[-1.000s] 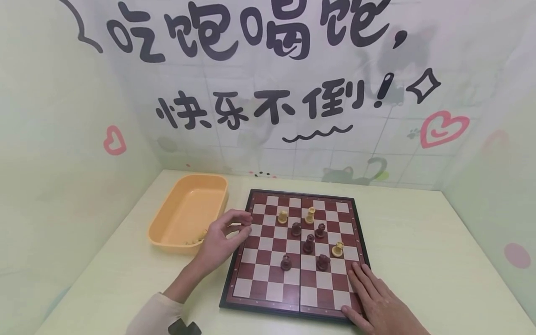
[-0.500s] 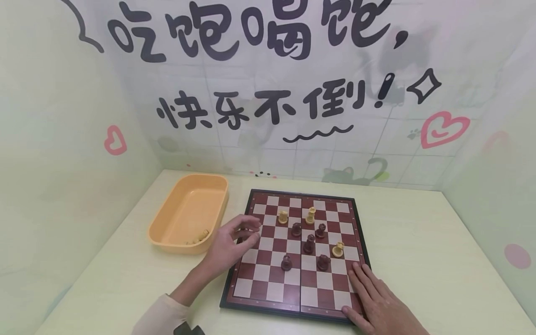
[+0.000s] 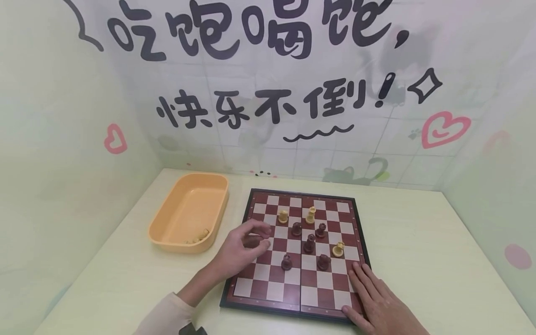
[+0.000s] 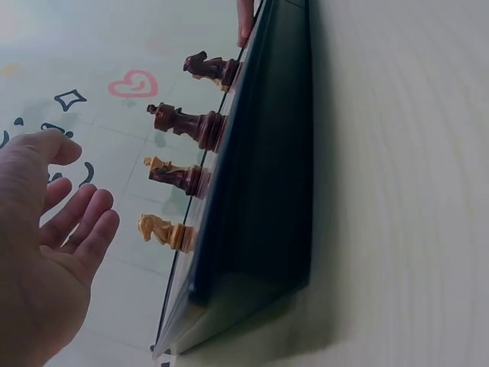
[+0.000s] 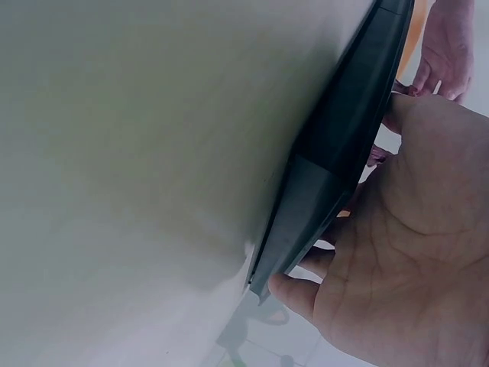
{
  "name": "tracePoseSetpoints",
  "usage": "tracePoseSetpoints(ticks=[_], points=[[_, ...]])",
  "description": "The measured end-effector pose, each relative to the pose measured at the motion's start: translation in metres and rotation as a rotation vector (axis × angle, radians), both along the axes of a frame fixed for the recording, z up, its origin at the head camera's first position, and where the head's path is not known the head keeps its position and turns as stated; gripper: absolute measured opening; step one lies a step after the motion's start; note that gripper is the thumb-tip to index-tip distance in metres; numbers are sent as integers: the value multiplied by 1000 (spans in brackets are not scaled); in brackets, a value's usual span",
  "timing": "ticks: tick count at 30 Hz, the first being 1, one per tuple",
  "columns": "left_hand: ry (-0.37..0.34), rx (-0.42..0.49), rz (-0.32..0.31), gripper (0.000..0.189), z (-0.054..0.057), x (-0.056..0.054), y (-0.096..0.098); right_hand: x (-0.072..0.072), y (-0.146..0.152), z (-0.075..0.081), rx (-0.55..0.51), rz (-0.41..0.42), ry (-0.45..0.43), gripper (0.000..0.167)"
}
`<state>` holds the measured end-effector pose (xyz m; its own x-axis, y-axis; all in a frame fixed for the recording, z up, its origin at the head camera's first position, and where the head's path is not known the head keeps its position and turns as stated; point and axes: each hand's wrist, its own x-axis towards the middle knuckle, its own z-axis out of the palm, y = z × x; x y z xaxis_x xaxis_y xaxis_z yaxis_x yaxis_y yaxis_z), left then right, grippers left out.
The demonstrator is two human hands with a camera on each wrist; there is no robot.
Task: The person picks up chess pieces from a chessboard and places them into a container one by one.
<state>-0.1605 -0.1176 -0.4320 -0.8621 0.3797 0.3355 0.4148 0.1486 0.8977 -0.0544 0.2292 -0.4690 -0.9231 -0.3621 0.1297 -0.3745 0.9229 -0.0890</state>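
My left hand (image 3: pixel 242 249) hovers over the left side of a red-and-white chessboard (image 3: pixel 259 304). Its thumb and fingers are loosely bent, with a gap between them and nothing held. Nearest to it stand a dark chess piece (image 3: pixel 286 262) and a light knight (image 3: pixel 283 217). Further right are a dark king (image 4: pixel 183 126), a dark knight (image 3: pixel 323 262), a tall light piece (image 3: pixel 310 215) and a light piece (image 3: pixel 338 250). Flat on the board's front right edge, my right hand (image 3: pixel 383 302) rests with straight fingers; in the right wrist view, the palm (image 5: pixel 412 252) leans over the board's dark side.
An orange tray (image 3: pixel 188 204) stands left of the board, with a few light pieces (image 3: pixel 198 237) in its near right corner. Two more dark pieces, one (image 3: pixel 296 228) and another (image 3: pixel 321 230), stand mid-board. A printed wall (image 3: pixel 268 153) closes off the back of the table (image 3: pixel 435 242).
My left hand has moved rightward from the board's left edge to over its left squares, its fingers still loosely bent. My right hand and the chess pieces have stayed put.
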Motion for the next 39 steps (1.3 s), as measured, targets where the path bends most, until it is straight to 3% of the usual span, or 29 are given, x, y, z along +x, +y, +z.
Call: tracePoseSetpoints(ticks=[19, 27, 39], points=[[-56, -32, -39, 35, -8, 6, 10, -1, 0, 4, -14, -1, -27, 84], [-31, -78, -86, 31, -12, 9, 22, 0, 1, 3, -22, -7, -21, 83], [-79, -126, -136, 27, -18, 15, 32, 0, 2, -1, -21, 1, 14, 82]])
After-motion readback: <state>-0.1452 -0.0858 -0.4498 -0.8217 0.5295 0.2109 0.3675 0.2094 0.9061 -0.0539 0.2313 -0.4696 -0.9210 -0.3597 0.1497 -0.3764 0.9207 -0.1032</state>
